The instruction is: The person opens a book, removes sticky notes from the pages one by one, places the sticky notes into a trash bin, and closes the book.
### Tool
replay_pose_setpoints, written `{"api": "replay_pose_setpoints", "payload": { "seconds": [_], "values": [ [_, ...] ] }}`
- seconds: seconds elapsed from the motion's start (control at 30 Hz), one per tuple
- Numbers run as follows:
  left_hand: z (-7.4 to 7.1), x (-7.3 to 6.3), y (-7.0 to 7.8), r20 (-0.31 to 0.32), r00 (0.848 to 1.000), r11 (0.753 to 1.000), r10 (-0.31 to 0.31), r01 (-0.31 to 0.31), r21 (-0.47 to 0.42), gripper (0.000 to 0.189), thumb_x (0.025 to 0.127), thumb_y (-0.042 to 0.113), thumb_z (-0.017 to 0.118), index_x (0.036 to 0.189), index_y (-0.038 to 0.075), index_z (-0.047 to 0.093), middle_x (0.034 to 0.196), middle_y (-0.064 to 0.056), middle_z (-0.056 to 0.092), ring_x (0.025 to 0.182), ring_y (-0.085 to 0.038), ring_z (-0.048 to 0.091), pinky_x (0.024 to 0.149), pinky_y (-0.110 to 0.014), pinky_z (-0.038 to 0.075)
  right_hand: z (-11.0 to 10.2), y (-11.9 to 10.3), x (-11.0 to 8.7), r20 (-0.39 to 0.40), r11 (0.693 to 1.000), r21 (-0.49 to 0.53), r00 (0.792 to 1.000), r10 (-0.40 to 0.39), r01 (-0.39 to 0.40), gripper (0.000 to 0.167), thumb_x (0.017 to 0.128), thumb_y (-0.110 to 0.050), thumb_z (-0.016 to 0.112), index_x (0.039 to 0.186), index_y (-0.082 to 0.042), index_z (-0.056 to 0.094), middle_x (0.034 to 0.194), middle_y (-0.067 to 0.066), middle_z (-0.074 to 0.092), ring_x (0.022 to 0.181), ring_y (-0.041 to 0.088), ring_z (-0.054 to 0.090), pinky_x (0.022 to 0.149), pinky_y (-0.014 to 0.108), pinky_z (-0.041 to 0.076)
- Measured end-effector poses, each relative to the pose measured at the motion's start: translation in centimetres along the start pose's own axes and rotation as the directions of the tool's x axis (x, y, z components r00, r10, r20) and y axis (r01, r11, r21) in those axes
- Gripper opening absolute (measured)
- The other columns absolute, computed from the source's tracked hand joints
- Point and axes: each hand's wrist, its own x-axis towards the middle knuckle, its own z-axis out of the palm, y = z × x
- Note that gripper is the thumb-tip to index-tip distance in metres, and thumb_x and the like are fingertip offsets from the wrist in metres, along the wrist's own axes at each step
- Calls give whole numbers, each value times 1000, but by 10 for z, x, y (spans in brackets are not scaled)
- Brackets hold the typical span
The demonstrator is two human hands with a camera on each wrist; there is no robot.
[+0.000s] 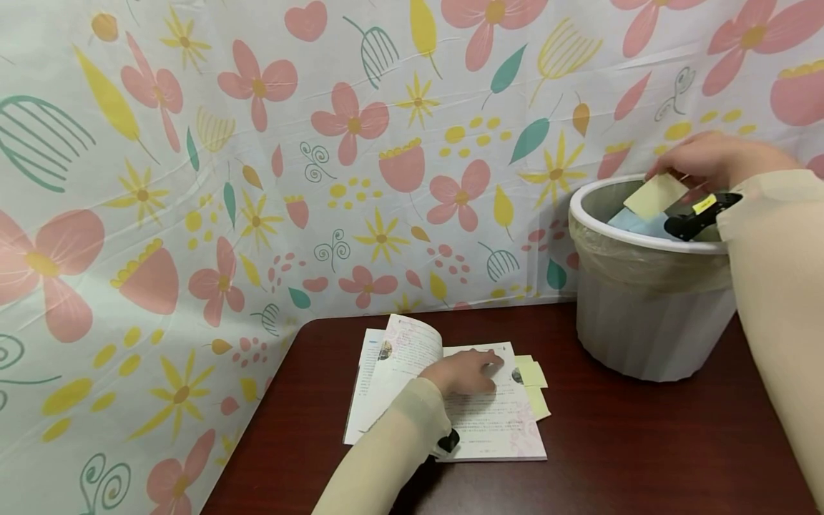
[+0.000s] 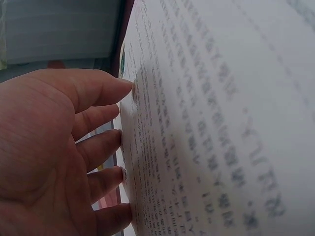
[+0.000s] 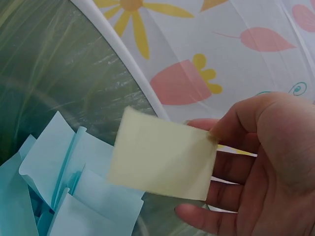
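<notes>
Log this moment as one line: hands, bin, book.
right hand: pinches yellow note over bin | left hand: touches open book | bin: blue papers inside | book edge: yellow tabs jutting out
</notes>
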Motion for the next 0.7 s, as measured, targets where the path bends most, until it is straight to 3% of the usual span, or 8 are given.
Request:
{"api": "replay_pose_setpoints", "payload": {
  "seconds": [0.2, 0.33, 0.5, 0.6, 0.7],
  "values": [
    [0, 0, 0, 4, 1000, 1000, 9, -9, -16, 55, 96, 40, 64, 148, 50, 49, 161, 24, 39, 154, -9, 33, 121, -36, 37, -1, -2, -2, 158, 1000, 10, 987, 23, -25, 32, 109, -39, 42, 91, -40, 68, 87, -16, 73, 82, 8, 70, 79, 37, 58],
    [1, -2, 1, 6, 1000, 999, 14, -14, -32, 55, 95, 38, 64, 147, 48, 50, 161, 22, 40, 153, -9, 35, 119, -35, 38, -2, -5, -5, 178, 999, -39, 984, 7, 0, 27, 109, -46, 41, 100, -45, 66, 94, -21, 75, 89, 4, 71, 83, 38, 57],
    [1, -3, 2, -1, 1000, 1000, 11, -11, -26, 56, 94, 36, 64, 147, 48, 51, 159, 19, 43, 150, -8, 39, 116, -33, 41, 4, -23, -6, 143, 991, -123, 989, -42, 59, 29, 107, -50, 43, 116, -38, 69, 98, -19, 76, 91, 4, 71, 84, 39, 58],
    [1, -3, 2, -2, 1000, 1000, 9, -9, -21, 56, 94, 37, 65, 147, 48, 50, 160, 18, 43, 151, -8, 39, 116, -33, 41, 13, -42, -9, 92, 967, -222, 990, -104, 122, 47, 106, -54, 47, 132, -22, 69, 106, -8, 79, 94, 8, 72, 83, 41, 59],
    [-1, -2, 0, -6, 1000, 1000, 8, -8, -18, 56, 94, 37, 65, 147, 49, 50, 160, 19, 42, 151, -9, 38, 118, -34, 40, 27, -65, -14, 56, 927, -323, 982, -183, 191, 67, 105, -55, 49, 146, -2, 55, 118, 6, 77, 100, 12, 72, 85, 43, 60]
  ]
}}
